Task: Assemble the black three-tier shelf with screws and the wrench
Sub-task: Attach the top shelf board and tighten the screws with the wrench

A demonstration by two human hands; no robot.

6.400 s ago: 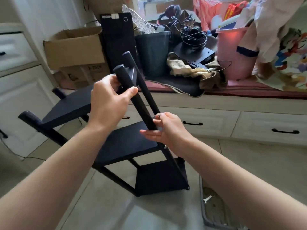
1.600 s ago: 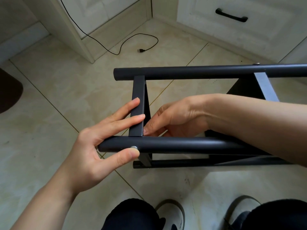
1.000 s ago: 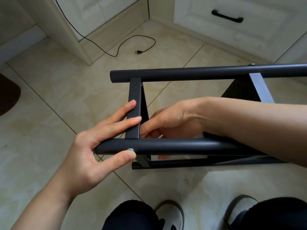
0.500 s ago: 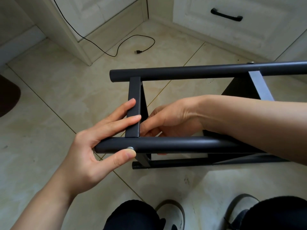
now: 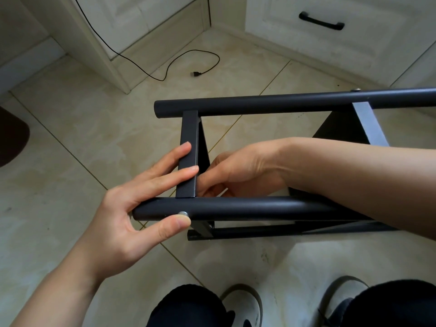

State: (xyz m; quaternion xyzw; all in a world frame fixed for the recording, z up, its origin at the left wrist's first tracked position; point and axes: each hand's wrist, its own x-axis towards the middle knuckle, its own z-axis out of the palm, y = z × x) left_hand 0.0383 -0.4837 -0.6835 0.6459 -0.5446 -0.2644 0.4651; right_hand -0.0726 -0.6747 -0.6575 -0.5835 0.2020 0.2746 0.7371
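Beige tiled floor (image 5: 70, 138), white cabinets (image 5: 330, 43)

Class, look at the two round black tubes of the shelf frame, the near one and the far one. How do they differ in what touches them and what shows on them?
The near tube is held by the left hand, whose thumb presses a silver screw; the far tube has no hand on it. The right forearm crosses above the near tube and hides part of it; the far tube shows unbroken to the frame's edge. Both are round, black, and joined by the flat crossbar.
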